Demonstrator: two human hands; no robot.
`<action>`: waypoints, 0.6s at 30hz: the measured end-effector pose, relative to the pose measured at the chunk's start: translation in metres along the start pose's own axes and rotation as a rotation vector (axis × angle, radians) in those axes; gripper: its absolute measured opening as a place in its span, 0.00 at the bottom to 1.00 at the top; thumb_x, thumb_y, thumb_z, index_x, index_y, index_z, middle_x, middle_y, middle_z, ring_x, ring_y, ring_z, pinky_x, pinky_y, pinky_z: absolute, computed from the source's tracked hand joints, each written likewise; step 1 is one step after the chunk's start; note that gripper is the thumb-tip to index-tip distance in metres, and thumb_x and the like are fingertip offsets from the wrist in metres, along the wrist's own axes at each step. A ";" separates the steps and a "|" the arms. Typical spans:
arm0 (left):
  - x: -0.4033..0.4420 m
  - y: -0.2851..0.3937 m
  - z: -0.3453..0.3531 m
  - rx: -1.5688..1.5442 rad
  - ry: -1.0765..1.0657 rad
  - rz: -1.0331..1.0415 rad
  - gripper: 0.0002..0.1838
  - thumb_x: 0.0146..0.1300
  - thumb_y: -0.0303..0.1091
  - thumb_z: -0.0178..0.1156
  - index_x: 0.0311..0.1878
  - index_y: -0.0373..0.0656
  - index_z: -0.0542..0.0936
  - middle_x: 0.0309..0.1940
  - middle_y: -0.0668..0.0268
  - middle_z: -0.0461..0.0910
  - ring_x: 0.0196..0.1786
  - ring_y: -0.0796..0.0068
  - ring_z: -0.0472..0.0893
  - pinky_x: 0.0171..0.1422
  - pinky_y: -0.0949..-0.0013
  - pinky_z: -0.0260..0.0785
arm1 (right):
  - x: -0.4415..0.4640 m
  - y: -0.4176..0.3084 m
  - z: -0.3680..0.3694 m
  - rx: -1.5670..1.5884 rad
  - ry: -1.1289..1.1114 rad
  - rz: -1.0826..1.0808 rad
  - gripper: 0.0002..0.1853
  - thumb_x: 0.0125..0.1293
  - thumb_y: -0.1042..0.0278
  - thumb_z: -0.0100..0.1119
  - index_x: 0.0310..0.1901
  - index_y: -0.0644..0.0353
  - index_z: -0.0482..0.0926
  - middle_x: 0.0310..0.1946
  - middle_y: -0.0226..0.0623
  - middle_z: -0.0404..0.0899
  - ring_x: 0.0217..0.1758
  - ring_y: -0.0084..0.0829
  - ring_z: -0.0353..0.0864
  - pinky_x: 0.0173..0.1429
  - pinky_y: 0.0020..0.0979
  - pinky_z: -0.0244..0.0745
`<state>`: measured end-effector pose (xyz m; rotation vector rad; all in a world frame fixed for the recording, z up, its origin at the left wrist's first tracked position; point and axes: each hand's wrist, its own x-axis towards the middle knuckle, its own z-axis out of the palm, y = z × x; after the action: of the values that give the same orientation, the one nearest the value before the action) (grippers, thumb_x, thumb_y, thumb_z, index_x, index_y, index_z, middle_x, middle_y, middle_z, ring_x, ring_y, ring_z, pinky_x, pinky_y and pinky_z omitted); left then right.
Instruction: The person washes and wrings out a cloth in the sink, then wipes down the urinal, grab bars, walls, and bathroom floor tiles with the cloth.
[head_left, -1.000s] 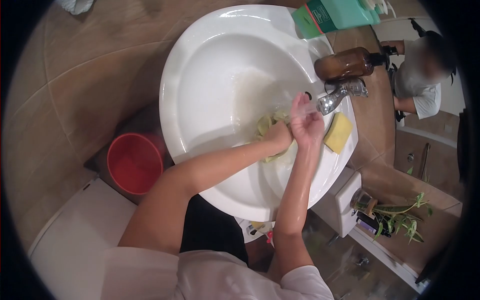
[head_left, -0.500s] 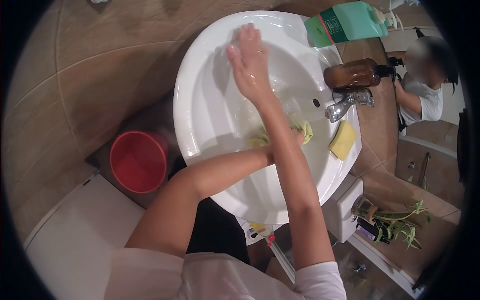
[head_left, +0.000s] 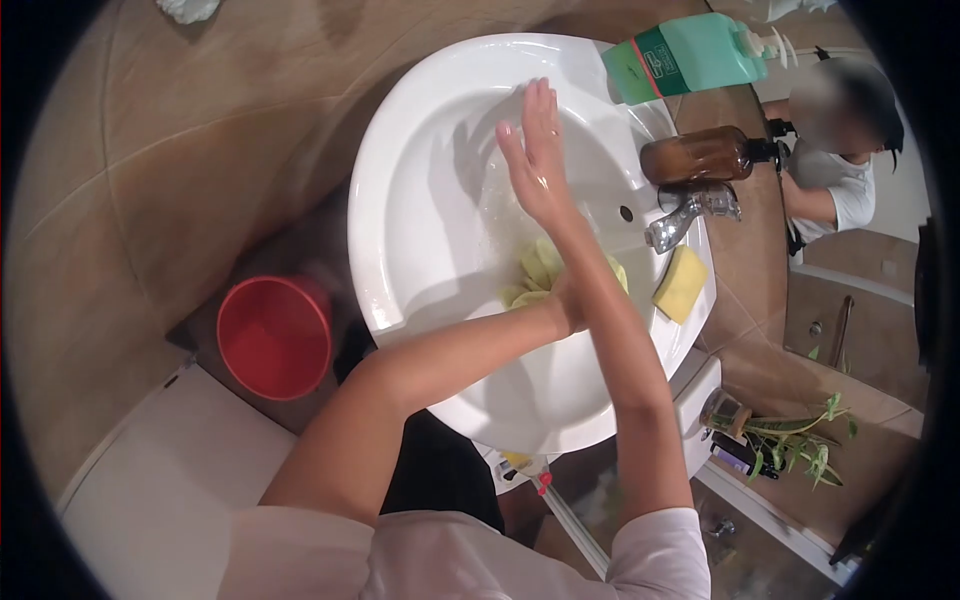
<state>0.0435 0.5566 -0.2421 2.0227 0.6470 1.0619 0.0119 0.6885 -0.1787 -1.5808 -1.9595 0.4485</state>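
Observation:
My right hand [head_left: 540,160] is over the far side of the white sink basin [head_left: 395,230]. Its fingers are stretched out and together, the thumb apart, and it holds nothing; the skin looks wet. Lower in the bowl, my left hand [head_left: 568,298] holds a crumpled pale yellow cloth [head_left: 542,262]. The right forearm crosses over that hand and hides part of it and of the cloth. Pieces of cloth spread out on both sides of the forearm. Shallow water seems to lie in the bowl around the cloth.
On the sink's right rim are a yellow sponge [head_left: 681,285], a chrome faucet [head_left: 680,220], a brown pump bottle [head_left: 695,158] and a green soap bottle [head_left: 690,60]. A red bucket [head_left: 274,338] stands left. A potted plant [head_left: 790,435] and a mirror [head_left: 850,260] are at right.
My right hand has come down and a little right, its fingers closer together. The cloth around my left hand has bunched up and shows more. The view has shifted slightly.

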 end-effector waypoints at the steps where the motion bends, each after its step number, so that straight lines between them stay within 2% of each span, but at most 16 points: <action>1: -0.001 0.002 -0.002 -0.046 0.113 0.033 0.10 0.51 0.34 0.56 0.33 0.38 0.75 0.29 0.56 0.80 0.29 0.56 0.80 0.33 0.59 0.70 | 0.004 -0.003 0.013 0.068 0.008 0.013 0.37 0.69 0.47 0.39 0.68 0.69 0.45 0.70 0.56 0.40 0.75 0.48 0.33 0.75 0.40 0.28; 2: 0.005 0.008 -0.014 0.046 -0.132 -0.013 0.09 0.51 0.33 0.56 0.33 0.37 0.75 0.27 0.56 0.80 0.29 0.56 0.80 0.32 0.60 0.71 | 0.006 -0.011 0.030 0.138 0.016 0.027 0.38 0.69 0.45 0.37 0.68 0.69 0.42 0.71 0.57 0.36 0.75 0.48 0.31 0.75 0.40 0.26; 4: 0.012 0.018 -0.032 0.227 -0.628 -0.104 0.08 0.50 0.31 0.57 0.31 0.37 0.76 0.25 0.56 0.80 0.28 0.56 0.81 0.30 0.62 0.71 | -0.034 -0.086 0.047 0.494 -0.362 -0.029 0.40 0.68 0.43 0.40 0.69 0.69 0.42 0.71 0.57 0.37 0.75 0.46 0.31 0.75 0.41 0.27; 5: 0.011 0.020 -0.034 0.232 -0.557 -0.098 0.11 0.48 0.33 0.59 0.31 0.35 0.75 0.25 0.54 0.80 0.29 0.56 0.81 0.30 0.61 0.71 | -0.035 -0.095 0.030 0.495 -0.360 -0.024 0.40 0.68 0.43 0.40 0.69 0.69 0.42 0.71 0.57 0.37 0.75 0.46 0.31 0.75 0.41 0.27; 6: 0.009 0.019 -0.038 0.230 -0.557 -0.097 0.11 0.48 0.33 0.59 0.31 0.35 0.75 0.25 0.54 0.80 0.29 0.56 0.81 0.30 0.61 0.71 | -0.035 -0.097 0.006 0.671 -0.578 0.164 0.41 0.68 0.44 0.41 0.68 0.70 0.42 0.71 0.55 0.38 0.75 0.45 0.31 0.75 0.41 0.30; 7: 0.008 0.019 -0.042 0.208 -0.438 -0.050 0.12 0.47 0.34 0.59 0.31 0.35 0.75 0.24 0.54 0.79 0.28 0.56 0.81 0.29 0.61 0.71 | -0.035 -0.093 -0.012 0.837 -0.798 0.357 0.42 0.67 0.45 0.43 0.68 0.71 0.42 0.71 0.54 0.39 0.76 0.43 0.31 0.75 0.41 0.34; 8: 0.009 0.021 -0.044 0.182 -0.317 -0.004 0.12 0.47 0.34 0.60 0.30 0.35 0.75 0.23 0.53 0.79 0.27 0.55 0.81 0.28 0.61 0.70 | -0.034 -0.075 -0.017 0.891 -0.669 0.423 0.41 0.67 0.47 0.45 0.67 0.73 0.45 0.70 0.54 0.42 0.75 0.43 0.35 0.73 0.41 0.39; 9: 0.015 0.021 -0.041 0.177 -0.502 -0.118 0.13 0.50 0.36 0.58 0.32 0.35 0.75 0.27 0.54 0.79 0.32 0.58 0.81 0.33 0.62 0.71 | -0.028 -0.056 -0.018 0.941 -0.530 0.488 0.40 0.66 0.48 0.47 0.66 0.75 0.48 0.69 0.55 0.45 0.75 0.42 0.39 0.72 0.41 0.44; 10: 0.021 0.021 -0.037 0.190 -0.687 -0.230 0.14 0.53 0.38 0.57 0.34 0.36 0.75 0.31 0.54 0.80 0.37 0.61 0.81 0.38 0.63 0.71 | -0.016 -0.052 -0.024 1.029 -0.325 0.708 0.31 0.66 0.54 0.47 0.61 0.73 0.57 0.66 0.53 0.55 0.72 0.41 0.50 0.68 0.41 0.52; 11: 0.006 -0.003 -0.008 0.010 -0.468 -0.282 0.14 0.57 0.40 0.55 0.36 0.37 0.74 0.37 0.56 0.78 0.43 0.65 0.78 0.45 0.64 0.68 | -0.016 -0.050 -0.030 1.158 -0.188 0.801 0.27 0.66 0.57 0.46 0.58 0.71 0.60 0.63 0.51 0.59 0.70 0.41 0.54 0.68 0.41 0.55; 12: 0.007 -0.016 -0.004 -0.050 -0.407 -0.256 0.14 0.59 0.41 0.53 0.38 0.38 0.72 0.40 0.58 0.77 0.48 0.68 0.74 0.51 0.64 0.64 | -0.016 -0.048 -0.038 1.286 -0.047 0.889 0.23 0.67 0.59 0.46 0.55 0.69 0.63 0.61 0.49 0.64 0.68 0.40 0.58 0.67 0.42 0.57; 13: 0.007 -0.028 0.001 -0.110 -0.347 -0.226 0.13 0.62 0.41 0.51 0.40 0.40 0.71 0.44 0.61 0.75 0.53 0.72 0.70 0.56 0.64 0.59 | -0.026 -0.042 -0.048 1.282 -0.037 0.887 0.23 0.67 0.59 0.46 0.55 0.69 0.63 0.61 0.49 0.64 0.68 0.40 0.58 0.67 0.42 0.57; 14: 0.008 -0.041 0.004 -0.167 -0.290 -0.193 0.13 0.64 0.42 0.49 0.41 0.41 0.69 0.47 0.63 0.73 0.57 0.75 0.67 0.61 0.65 0.55 | -0.046 -0.032 -0.060 1.584 0.049 0.949 0.20 0.67 0.63 0.42 0.55 0.70 0.63 0.60 0.49 0.65 0.67 0.43 0.59 0.67 0.43 0.58; 15: 0.007 -0.069 0.029 -0.450 -0.188 -0.406 0.14 0.64 0.42 0.49 0.43 0.41 0.69 0.45 0.62 0.74 0.55 0.71 0.69 0.59 0.64 0.58 | -0.067 -0.019 -0.071 1.886 0.139 0.996 0.18 0.68 0.66 0.39 0.54 0.70 0.63 0.59 0.49 0.66 0.67 0.45 0.60 0.67 0.44 0.60; 17: 0.042 -0.028 -0.046 -0.251 -0.411 -0.673 0.20 0.61 0.45 0.52 0.51 0.44 0.70 0.46 0.55 0.75 0.52 0.60 0.73 0.54 0.61 0.66 | -0.113 0.022 -0.079 2.413 0.448 0.749 0.18 0.70 0.69 0.34 0.54 0.73 0.62 0.58 0.51 0.66 0.65 0.50 0.61 0.67 0.47 0.61; 18: 0.049 -0.017 -0.055 -0.259 -0.409 -0.669 0.20 0.61 0.45 0.52 0.51 0.44 0.70 0.46 0.55 0.75 0.52 0.60 0.73 0.54 0.61 0.66 | -0.122 0.034 -0.083 2.404 0.450 0.750 0.18 0.70 0.69 0.34 0.54 0.73 0.62 0.58 0.51 0.66 0.65 0.50 0.61 0.67 0.47 0.61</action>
<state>0.0208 0.6225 -0.2125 1.5518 0.8289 0.3046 0.1061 0.5707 -0.1615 -0.3251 0.3459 1.5414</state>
